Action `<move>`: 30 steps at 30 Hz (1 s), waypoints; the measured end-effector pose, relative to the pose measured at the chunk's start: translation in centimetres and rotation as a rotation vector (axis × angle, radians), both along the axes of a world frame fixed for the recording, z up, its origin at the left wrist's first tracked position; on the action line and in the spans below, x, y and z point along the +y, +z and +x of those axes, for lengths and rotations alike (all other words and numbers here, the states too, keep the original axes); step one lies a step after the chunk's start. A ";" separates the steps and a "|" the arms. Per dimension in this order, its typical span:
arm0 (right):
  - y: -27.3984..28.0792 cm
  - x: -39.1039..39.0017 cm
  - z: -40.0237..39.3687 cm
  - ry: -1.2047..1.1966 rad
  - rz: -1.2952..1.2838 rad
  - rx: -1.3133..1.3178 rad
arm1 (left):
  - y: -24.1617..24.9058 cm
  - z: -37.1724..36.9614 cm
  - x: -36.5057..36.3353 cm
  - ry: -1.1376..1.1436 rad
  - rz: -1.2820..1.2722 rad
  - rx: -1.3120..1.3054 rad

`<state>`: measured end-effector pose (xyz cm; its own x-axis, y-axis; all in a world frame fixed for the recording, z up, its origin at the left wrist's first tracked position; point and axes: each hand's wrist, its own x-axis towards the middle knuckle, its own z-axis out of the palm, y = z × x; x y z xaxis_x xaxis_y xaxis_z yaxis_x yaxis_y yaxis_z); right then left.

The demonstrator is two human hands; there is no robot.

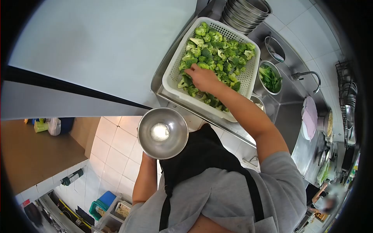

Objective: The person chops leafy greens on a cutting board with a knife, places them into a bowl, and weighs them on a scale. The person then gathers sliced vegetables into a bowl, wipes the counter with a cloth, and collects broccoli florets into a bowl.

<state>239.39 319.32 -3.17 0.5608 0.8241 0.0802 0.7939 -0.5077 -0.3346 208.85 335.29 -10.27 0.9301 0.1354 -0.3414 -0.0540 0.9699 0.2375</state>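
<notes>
My left hand [147, 157] holds a steel mixing bowl [176, 141] from below and the side, most of its fingers hidden behind the bowl. A bright white patch shows at the bottom of this bowl. My right hand [204, 79] reaches into a white perforated plastic basket [171, 79] filled with cut broccoli florets [217, 52]. Its thumb and fingers are closed together on a broccoli floret [186, 79] near the basket's left side.
The basket rests on a steel sink counter. Beyond it are stacked steel bowls [244, 15], a container of leafy greens [270, 79], a faucet [311, 75] and a sink basin [287, 116]. A large pale panel [97, 50] borders the left. Another person [324, 202] is far right.
</notes>
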 end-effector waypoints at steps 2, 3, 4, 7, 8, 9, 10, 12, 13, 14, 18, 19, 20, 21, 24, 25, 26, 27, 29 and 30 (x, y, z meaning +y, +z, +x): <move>-0.8 1.1 0.0 -0.038 -0.281 -0.094 | -0.7 -0.4 0.1 0.003 0.045 0.039; -0.7 1.1 0.0 -0.035 -0.278 -0.098 | -0.7 -0.2 0.1 0.006 0.031 0.036; -0.6 0.9 0.1 -0.069 -0.221 -0.036 | -0.7 -0.1 0.0 0.010 0.015 0.035; 1.1 0.2 0.0 -0.142 -0.121 0.085 | -0.3 -0.1 -0.2 0.027 0.075 0.021; 1.7 0.0 -0.2 -0.196 -0.079 0.153 | -0.3 -0.1 -0.4 0.035 0.073 0.021; 1.6 0.1 -0.2 -0.193 -0.080 0.152 | -0.4 -0.1 -0.5 0.024 0.041 0.038; 1.3 0.2 0.0 -0.137 -0.098 0.130 | -0.4 0.0 -0.6 0.009 0.011 0.054; 0.4 0.4 0.6 -0.088 -0.110 0.104 | -0.6 0.2 -0.6 -0.010 -0.035 0.006; -0.2 0.6 1.2 -0.080 -0.013 0.155 | -0.5 0.6 -0.6 -0.024 -0.083 -0.040; -0.9 0.6 1.7 -0.070 0.082 0.208 | -0.5 0.8 -0.5 -0.024 -0.082 -0.044; 2.0 -0.7 0.8 -0.150 0.173 0.463 | 0.1 0.9 -0.7 -0.036 -0.087 -0.109; 4.0 -1.5 -0.5 -0.208 0.200 0.776 | 0.2 1.0 -0.7 -0.034 -0.132 -0.105; 5.8 -2.1 -2.1 -0.265 0.223 1.089 | 0.2 1.2 -0.7 -0.028 -0.135 -0.108; 7.1 -2.4 -3.9 -0.202 0.284 1.104 | 0.2 1.3 -0.8 -0.055 -0.132 -0.075; 8.7 -2.2 -9.6 0.050 0.392 1.125 | 0.3 1.9 -1.8 -0.079 0.002 -0.028; 7.6 -1.9 -10.8 0.216 0.438 0.930 | 0.7 2.4 -2.2 -0.076 0.136 -0.017; 6.3 -1.5 -11.6 0.372 0.479 0.729 | 1.2 2.8 -2.6 -0.078 0.118 0.031; 6.1 -1.1 -12.3 0.359 0.490 0.728 | 1.4 3.0 -2.7 -0.090 0.095 0.046; 5.8 -0.5 -13.1 0.460 0.287 0.624 | 1.9 3.1 -3.3 -0.096 0.352 0.137; 5.3 -0.3 -13.5 0.444 0.292 0.623 | 1.6 3.0 -3.4 -0.112 0.353 0.137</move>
<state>225.94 319.05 2.11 0.1992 0.9741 0.1069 0.5249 -0.0139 -0.8510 211.83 331.88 -8.66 0.8949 0.1669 -0.4140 0.1027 0.8256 0.5548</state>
